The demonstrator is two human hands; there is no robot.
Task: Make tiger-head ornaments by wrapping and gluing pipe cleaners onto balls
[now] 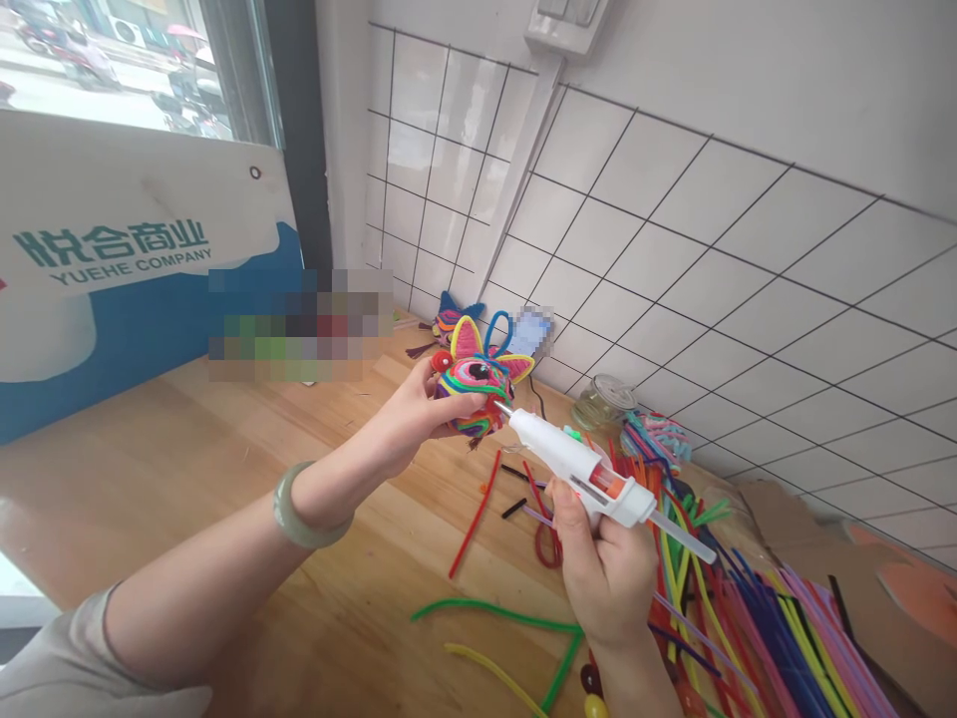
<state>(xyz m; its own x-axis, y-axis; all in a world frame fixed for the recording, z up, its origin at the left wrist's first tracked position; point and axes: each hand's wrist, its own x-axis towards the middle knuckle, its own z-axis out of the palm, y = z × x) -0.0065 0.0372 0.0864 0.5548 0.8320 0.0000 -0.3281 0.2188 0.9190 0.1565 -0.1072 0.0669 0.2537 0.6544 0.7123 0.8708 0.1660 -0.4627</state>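
Note:
My left hand [428,411] is closed around a colourful pipe-cleaner animal head [477,374]. It has pink and yellow pointed ears, a blue loop on top, a black eye and a red ball at its side. In my right hand [602,558] is a white hot glue gun [572,454], with a clear glue stick poking out of its back end. The gun's nozzle points at the lower front of the head, at or very close to its surface; I cannot tell whether they touch. The fingers under the head are hidden.
Many coloured pipe cleaners [748,618] lie piled on the right. Loose green [508,613] and red [477,514] pieces lie on the wooden table [299,608]. By the tiled wall stand a glass jar [602,399], a phone [532,331] and another blue-eared figure [451,319]. A printed board [142,289] stands left.

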